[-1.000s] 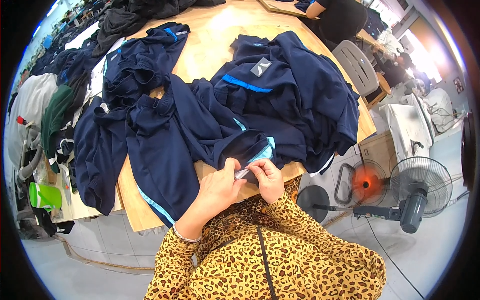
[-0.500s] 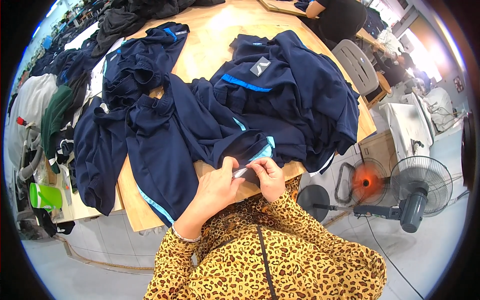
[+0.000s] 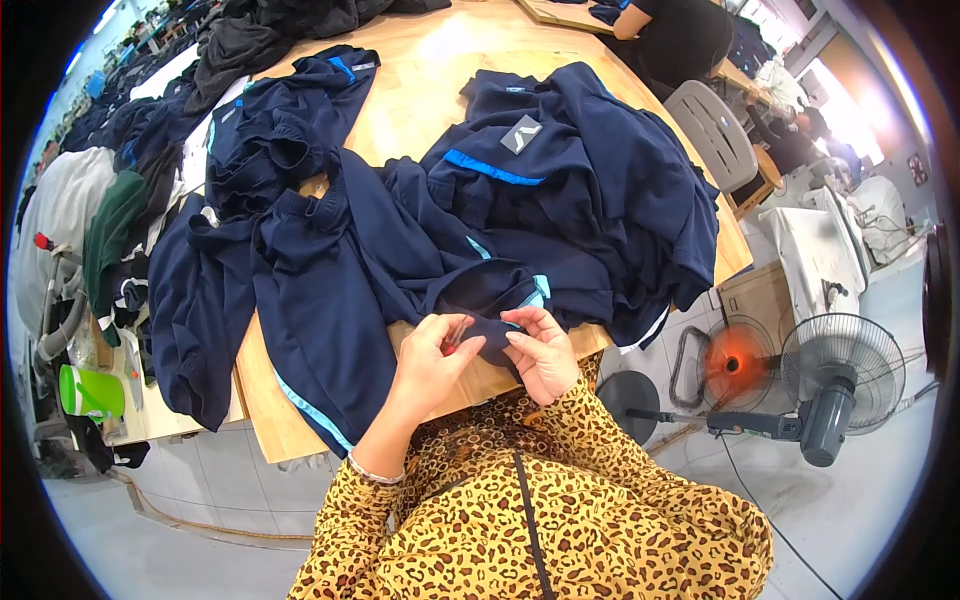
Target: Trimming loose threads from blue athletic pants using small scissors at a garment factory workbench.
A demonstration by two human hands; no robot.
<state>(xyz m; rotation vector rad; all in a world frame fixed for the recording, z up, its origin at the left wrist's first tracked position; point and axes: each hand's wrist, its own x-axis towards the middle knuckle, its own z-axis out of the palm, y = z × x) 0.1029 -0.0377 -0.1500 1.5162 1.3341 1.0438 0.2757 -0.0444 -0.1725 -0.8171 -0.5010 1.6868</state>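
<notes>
In front of me at the table's near edge lies a navy trouser leg (image 3: 468, 290), its opening gaping and a light blue strip (image 3: 540, 290) running along one side. My left hand (image 3: 425, 365) is closed beside the hem. A small item with a red part shows between its fingers, mostly hidden, so its kind is unclear. My right hand (image 3: 543, 358) pinches the edge of the hem between thumb and fingertips. More navy trousers (image 3: 315, 300) with elastic waists spread to the left. A navy garment pile (image 3: 610, 190) with a grey tag (image 3: 521, 134) lies to the right.
The wooden table (image 3: 405, 110) carries the clothes. To my right stand a grey fan (image 3: 838, 370), a glowing orange round heater-like unit (image 3: 735, 365) and a grey chair (image 3: 712, 135). A green container (image 3: 90, 392) hangs at the left. Another person (image 3: 685, 40) is at the far right.
My hands have moved slightly apart, and the right fingers have spread more. The pale, shiny sliver between them no longer shows; a red part now appears in my left hand.
</notes>
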